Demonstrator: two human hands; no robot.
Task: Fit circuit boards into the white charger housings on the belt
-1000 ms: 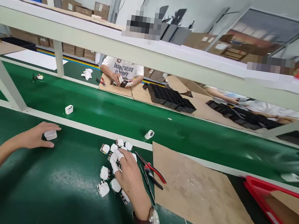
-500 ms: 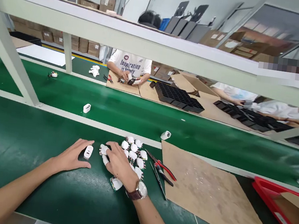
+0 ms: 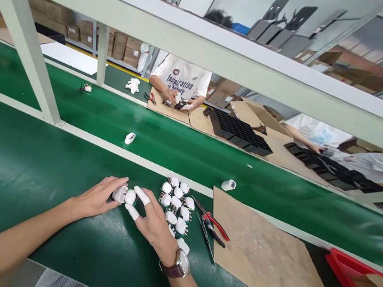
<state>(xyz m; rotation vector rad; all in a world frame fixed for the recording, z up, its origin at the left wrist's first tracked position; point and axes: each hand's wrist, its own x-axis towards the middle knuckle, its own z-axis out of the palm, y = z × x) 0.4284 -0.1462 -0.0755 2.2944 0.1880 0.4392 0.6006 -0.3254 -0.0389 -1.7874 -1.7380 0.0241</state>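
Observation:
On the green bench, my left hand [image 3: 103, 196] curls its thumb and fingers round a white charger housing [image 3: 119, 193], which lies tipped on its side. Against the housing's right end sits a small circuit board with a white cap [image 3: 130, 196]. My right hand [image 3: 154, 221] holds this board between thumb and index finger, both wearing white finger cots [image 3: 142, 196]. Whether the board has entered the housing I cannot tell. Close to the right hand, several more white-capped boards [image 3: 176, 203] stand in a cluster, a few partly hidden behind the hand.
Red-handled pliers [image 3: 214, 222] and tweezers [image 3: 205, 238] lie beside a cardboard sheet [image 3: 268, 259]. A red tray [image 3: 353, 285] is at far right. Beyond a pale rail, a green conveyor belt [image 3: 177, 141] carries white housings [image 3: 130, 138]. Co-workers [image 3: 182, 80] sit opposite, beyond a slanted post [image 3: 31, 40].
My left hand has closed on the housing, which was upright between open fingers. My right hand has brought the capped board against it. Belt items have shifted right, and the camera view has turned slightly.

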